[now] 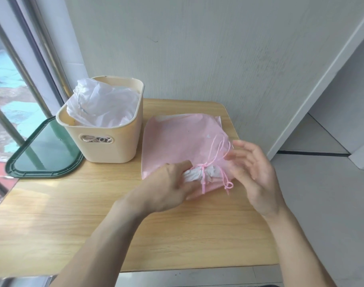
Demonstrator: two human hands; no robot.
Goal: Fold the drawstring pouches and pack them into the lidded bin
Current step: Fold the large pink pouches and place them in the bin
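Left hand (172, 183) grips the rolled pouch (199, 175) near the table's (73, 220) right edge; right hand (253, 172) hovers, fingers loose, released.

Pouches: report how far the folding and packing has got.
Done: white pouches already fill the beige bin, lid off beside it. In hand: left hand grips a rolled bundle tied with pink cord; right hand open beside it. Left: pink pouches on the table, then lidding.

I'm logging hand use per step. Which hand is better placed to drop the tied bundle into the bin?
Probably the left hand: it already grips the rolled bundle and is nearer the beige bin. The right hand is open beside the pink cord.
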